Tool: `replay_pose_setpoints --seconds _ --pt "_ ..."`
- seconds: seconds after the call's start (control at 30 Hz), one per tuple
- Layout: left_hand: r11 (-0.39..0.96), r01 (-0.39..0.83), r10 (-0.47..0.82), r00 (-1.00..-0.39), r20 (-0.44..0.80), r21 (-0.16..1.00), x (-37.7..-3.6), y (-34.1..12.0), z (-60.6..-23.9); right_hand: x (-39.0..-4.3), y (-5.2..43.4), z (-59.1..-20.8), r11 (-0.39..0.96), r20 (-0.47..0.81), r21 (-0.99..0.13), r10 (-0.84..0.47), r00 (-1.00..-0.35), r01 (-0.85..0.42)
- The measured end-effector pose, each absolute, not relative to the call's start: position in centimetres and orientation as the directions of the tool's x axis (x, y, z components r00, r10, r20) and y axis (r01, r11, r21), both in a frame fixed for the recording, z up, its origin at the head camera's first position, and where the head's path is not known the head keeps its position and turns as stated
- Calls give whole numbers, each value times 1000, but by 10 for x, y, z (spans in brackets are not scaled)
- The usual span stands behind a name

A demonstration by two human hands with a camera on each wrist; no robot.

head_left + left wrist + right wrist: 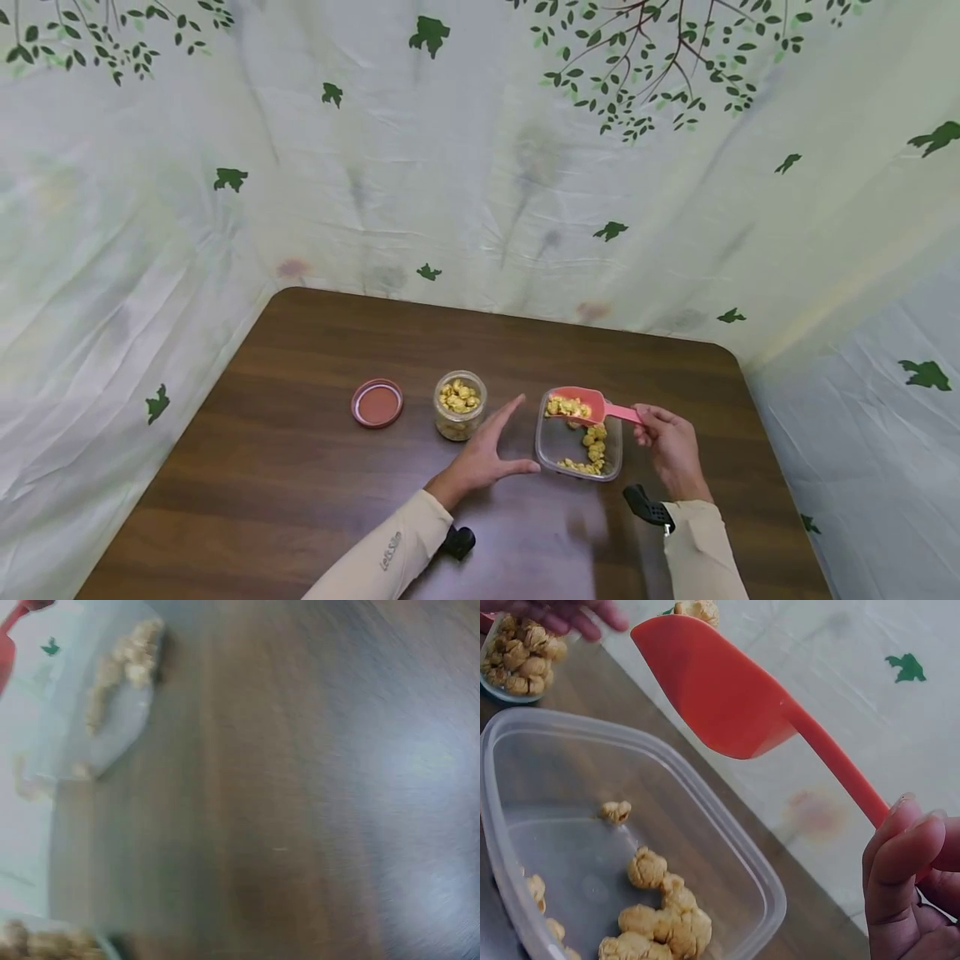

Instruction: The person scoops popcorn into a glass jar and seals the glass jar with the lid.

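Lay leftmost on the table (300,500): a lid (377,403), beside a jar (460,405) of snacks. Spread its fingers flat: left hand (487,454). Pinched, over the clear container (555,446): scoop (581,406), loaded, in right hand (671,446).

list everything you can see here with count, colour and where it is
scoop: 1, pink-red, loaded with snack pieces, held over the far end of the tub
tub: 1, clear plastic, on the table right of centre, snack pieces along its right side
jar: 1, clear glass, open, part full of yellow pieces, left of the tub
lid: 1, red-brown, flat on the table left of the jar
table: 1, dark brown wood
backdrop: 1, pale cloth with green leaf print, behind and beside the table
left hand: 1, fingers spread, between jar and tub
right hand: 1, pinches the scoop's handle
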State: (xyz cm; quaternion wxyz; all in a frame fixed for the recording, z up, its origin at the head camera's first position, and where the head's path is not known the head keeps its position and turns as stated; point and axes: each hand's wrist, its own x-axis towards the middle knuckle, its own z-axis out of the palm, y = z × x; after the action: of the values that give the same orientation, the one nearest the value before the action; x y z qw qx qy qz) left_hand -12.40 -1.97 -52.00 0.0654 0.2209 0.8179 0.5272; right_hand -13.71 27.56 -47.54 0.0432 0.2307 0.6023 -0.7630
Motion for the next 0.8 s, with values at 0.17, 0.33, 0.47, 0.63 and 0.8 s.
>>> replay_pose_setpoints --seconds 0.17,0.33,0.47,0.63,0.8 --pt "332 373 452 -869 201 866 -127 -26 -497 -143 268 -470 -272 -394 -902 194 -899 336" --pt "304 460 458 -838 296 834 -133 -32 -474 -151 260 -467 -243 -385 -909 173 -906 340" --pt "292 499 432 -830 353 816 -139 -41 -462 -158 254 -465 -217 -382 -913 154 -911 346" --pt "318 503 367 -847 385 804 -148 -59 -458 -166 242 -462 -151 -376 -922 140 -916 356" --pt "352 481 317 -869 381 803 -156 -81 -456 -174 229 -460 -136 -383 -920 125 -915 367"
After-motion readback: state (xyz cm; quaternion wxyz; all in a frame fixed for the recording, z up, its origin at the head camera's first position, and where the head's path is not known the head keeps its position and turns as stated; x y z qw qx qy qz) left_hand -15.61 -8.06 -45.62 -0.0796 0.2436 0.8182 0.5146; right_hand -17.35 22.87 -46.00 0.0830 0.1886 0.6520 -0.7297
